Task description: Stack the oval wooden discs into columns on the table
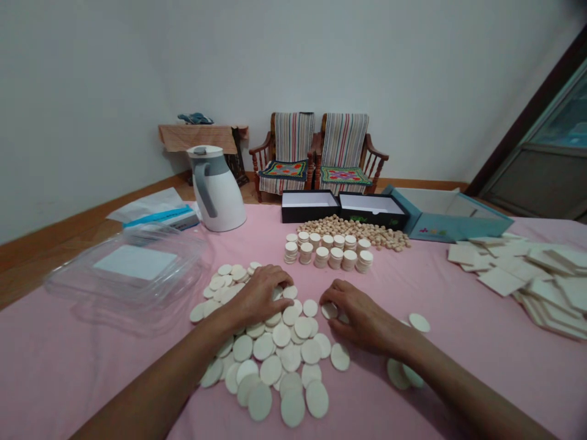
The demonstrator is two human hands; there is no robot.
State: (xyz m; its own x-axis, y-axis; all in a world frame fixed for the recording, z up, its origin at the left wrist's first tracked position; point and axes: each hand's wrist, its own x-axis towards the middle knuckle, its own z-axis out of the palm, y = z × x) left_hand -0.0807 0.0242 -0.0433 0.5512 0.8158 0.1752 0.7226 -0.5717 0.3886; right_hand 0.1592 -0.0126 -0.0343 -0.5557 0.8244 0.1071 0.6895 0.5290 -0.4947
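Many pale round discs [290,356] lie spread in a loose pile on the pink cloth. Over the pile's upper part is my left hand [262,296], thumb and fingers apart, with discs beneath and between them; none looks lifted. My right hand [355,315] is at the pile's right side, its fingers curled round a pale disc [329,310] close to the cloth. Beyond both hands, short stacks of discs [335,258] stand in two rows. A few loose discs [419,322] lie beside my right forearm.
Small wooden pieces [362,231] are heaped behind the stacks, before two black boxes [309,206] and a blue box [452,214]. Square pale boards [541,275] lie at right. At left are clear plastic trays [132,269], a white jug [220,192] and a blue-white packet [160,215].
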